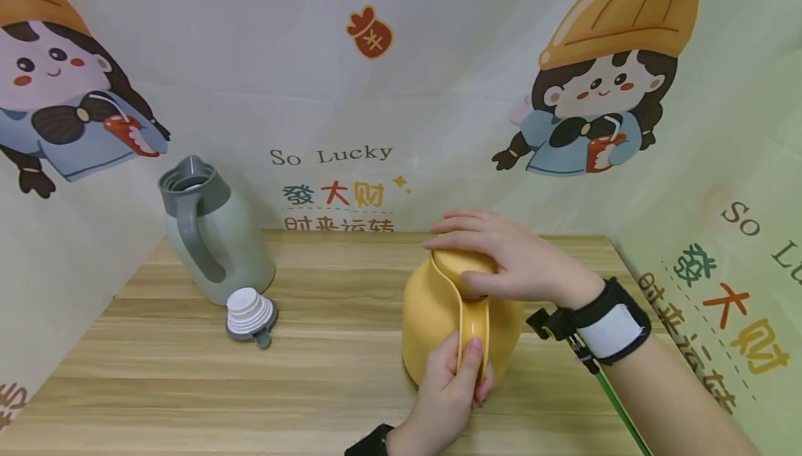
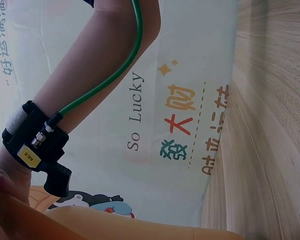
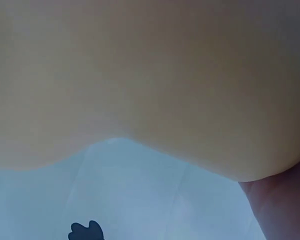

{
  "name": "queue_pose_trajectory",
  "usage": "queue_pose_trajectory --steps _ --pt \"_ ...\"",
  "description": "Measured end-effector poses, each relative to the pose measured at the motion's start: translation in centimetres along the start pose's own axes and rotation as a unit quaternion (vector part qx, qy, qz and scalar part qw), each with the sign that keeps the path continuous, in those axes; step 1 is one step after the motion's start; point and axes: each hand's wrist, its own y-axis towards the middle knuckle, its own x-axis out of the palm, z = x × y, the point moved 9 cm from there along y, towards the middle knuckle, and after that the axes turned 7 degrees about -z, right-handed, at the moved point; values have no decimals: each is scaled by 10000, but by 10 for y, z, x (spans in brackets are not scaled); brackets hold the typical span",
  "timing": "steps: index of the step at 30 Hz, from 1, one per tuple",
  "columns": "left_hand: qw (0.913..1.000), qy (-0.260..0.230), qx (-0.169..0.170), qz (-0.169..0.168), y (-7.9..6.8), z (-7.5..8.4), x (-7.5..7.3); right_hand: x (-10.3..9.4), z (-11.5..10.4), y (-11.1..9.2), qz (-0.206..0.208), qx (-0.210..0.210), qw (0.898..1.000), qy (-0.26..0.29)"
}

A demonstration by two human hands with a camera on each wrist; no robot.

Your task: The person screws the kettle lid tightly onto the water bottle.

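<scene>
A yellow thermos jug (image 1: 432, 317) stands on the wooden table, its handle facing the camera. My left hand (image 1: 447, 386) grips that handle, thumb pressed along its outer face. Over the jug's round lid (image 1: 466, 264) lies my right hand (image 1: 507, 254), thumb at the near side and fingers across the far side, holding it. The left wrist view shows part of the yellow jug (image 2: 115, 224) along the bottom, with the right forearm (image 2: 100, 65) beyond. In the right wrist view, a blurred close surface fills most of the picture.
To the left stands a grey-green thermos jug (image 1: 228, 240) with its top uncovered. In front of it a white and grey stopper (image 1: 247, 313) lies on the wooden table (image 1: 313, 372). A printed cloth (image 1: 438, 94) hangs behind and at the sides.
</scene>
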Motion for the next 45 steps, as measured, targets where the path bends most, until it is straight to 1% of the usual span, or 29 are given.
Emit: queue_pose_trajectory --steps 6,11,15,18,19,21,22,25,29,33,40,45 --pt "10000 -3 34 7 0 0 0 -1 2 0 20 427 9984 -357" --pt "10000 8 57 4 0 -1 0 0 3 0 159 704 9955 -616" --pt "10000 16 59 0 0 -1 0 2 4 -1 311 1099 9910 -696" --pt "10000 26 -50 26 -1 -2 -1 3 4 -1 375 1410 9860 -803" --pt "9999 19 -110 43 -1 -3 -1 3 4 -1 387 1476 9846 -853" --pt "9999 21 -116 42 -1 -3 -1 2 4 -2 395 1585 9818 -970" --pt "9998 14 -172 57 -1 -4 -1 2 4 -3 394 1635 9804 -1031" --pt "10000 2 -87 34 -1 -4 -1 0 5 -7 423 1703 9779 -1134" --pt "10000 28 27 14 -1 -3 0 -4 6 -12 474 1678 9772 -1214" --pt "10000 43 21 28 -1 -1 0 -5 7 -17 535 1725 9750 -1295" --pt "10000 32 32 8 0 2 0 -7 3 -18 840 2013 9631 -1578" --pt "10000 -2 18 13 0 2 -1 -8 3 -19 858 2268 9532 -1807"
